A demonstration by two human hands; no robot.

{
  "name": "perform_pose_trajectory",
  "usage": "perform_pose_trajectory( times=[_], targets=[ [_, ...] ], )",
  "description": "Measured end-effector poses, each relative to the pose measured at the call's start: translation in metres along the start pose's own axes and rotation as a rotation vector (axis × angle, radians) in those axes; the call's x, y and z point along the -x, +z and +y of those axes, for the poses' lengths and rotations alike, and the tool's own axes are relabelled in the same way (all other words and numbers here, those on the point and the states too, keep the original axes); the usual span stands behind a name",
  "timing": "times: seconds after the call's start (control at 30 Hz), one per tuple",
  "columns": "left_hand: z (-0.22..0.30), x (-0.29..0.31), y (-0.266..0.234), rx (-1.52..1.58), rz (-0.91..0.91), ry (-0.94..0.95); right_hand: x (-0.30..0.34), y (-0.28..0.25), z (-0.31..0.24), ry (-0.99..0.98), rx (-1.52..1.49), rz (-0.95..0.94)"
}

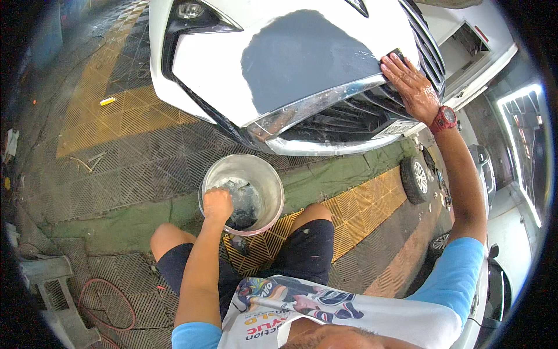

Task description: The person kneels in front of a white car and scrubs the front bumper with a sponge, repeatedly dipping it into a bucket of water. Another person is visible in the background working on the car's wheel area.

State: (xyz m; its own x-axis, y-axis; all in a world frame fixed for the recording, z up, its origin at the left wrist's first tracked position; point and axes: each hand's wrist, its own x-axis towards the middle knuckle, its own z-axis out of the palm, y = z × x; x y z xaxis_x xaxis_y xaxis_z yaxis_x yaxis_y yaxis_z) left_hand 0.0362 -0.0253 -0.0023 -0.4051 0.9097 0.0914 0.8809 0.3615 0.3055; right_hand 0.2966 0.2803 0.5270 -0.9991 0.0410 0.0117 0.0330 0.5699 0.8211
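Pressing flat against the white car bumper (215,70), the right hand (411,81) holds a dark sanding block (396,56) under its extended fingertips; the block sits at the upper right edge of a large grey primed patch (302,55). The fingers lie spread over the block rather than curled around it. A red wristwatch (444,119) sits on the wrist just behind this hand.

Directly below the hand runs the chrome trim strip (302,107), and beneath that the dark grille (343,125) of the bumper.

The left hand (218,205) is lowered into a round metal bucket (273,180) standing on the floor between the person's knees. This hand is closed in a fist; whether it grips anything inside is hard to tell, since the contents are murky. The bucket rim touches the hand on its near side.

Outward from the bucket, a green mat strip (343,171) runs under the bumper, bordered by yellow grid tiles (360,209) to the right of the left hand and grey grid tiles (116,168) to its left. A red hose (104,302) lies coiled on the floor beyond the person's left knee. A loose wheel (415,179) rests below the right forearm.
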Motion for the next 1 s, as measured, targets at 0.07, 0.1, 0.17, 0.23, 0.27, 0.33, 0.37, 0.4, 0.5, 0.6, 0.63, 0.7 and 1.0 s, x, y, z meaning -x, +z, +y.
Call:
perform_pose_trajectory(
  times=[0.07, 0.1, 0.17, 0.23, 0.27, 0.33, 0.37, 0.4, 0.5, 0.6, 0.63, 0.7, 1.0],
  targets=[
    [0.006, -0.002, -0.001, -0.072, -0.068, -0.013, -0.024, 0.004, -0.011, 0.033, -0.101, 0.035],
    [0.007, -0.003, -0.003, -0.085, -0.084, -0.002, -0.051, 0.001, -0.023, 0.016, -0.091, 0.076],
    [0.011, -0.003, -0.004, -0.116, -0.113, 0.015, -0.121, -0.002, -0.053, 0.008, -0.089, 0.179],
    [0.012, 0.000, 0.003, -0.098, -0.096, 0.029, -0.153, -0.004, -0.071, 0.010, -0.091, 0.223],
    [0.008, -0.002, 0.000, -0.099, -0.082, 0.026, -0.164, -0.006, -0.075, 0.007, -0.083, 0.238],
    [0.012, -0.001, -0.002, -0.067, -0.082, 0.022, -0.153, -0.004, -0.070, 0.020, -0.045, 0.210],
    [0.008, 0.000, -0.006, -0.053, -0.081, 0.014, -0.129, -0.002, -0.058, 0.033, -0.018, 0.178],
    [0.002, -0.001, -0.008, -0.065, -0.076, 0.000, -0.114, 0.000, -0.051, 0.046, 0.010, 0.154],
    [-0.001, -0.001, 0.000, -0.073, -0.096, -0.012, -0.103, -0.004, -0.058, 0.119, 0.043, 0.148],
    [0.010, -0.007, 0.017, -0.094, -0.140, 0.030, -0.159, -0.003, -0.066, 0.057, 0.030, 0.283],
    [0.015, -0.005, 0.016, -0.110, -0.155, 0.049, -0.175, 0.000, -0.072, 0.064, 0.013, 0.313],
    [0.017, -0.003, -0.008, -0.105, -0.211, -0.005, -0.173, -0.009, -0.068, 0.048, -0.012, 0.289],
    [0.008, -0.005, 0.011, -0.071, -0.185, -0.009, -0.178, 0.005, -0.070, 0.118, -0.004, 0.377]
  ],
)
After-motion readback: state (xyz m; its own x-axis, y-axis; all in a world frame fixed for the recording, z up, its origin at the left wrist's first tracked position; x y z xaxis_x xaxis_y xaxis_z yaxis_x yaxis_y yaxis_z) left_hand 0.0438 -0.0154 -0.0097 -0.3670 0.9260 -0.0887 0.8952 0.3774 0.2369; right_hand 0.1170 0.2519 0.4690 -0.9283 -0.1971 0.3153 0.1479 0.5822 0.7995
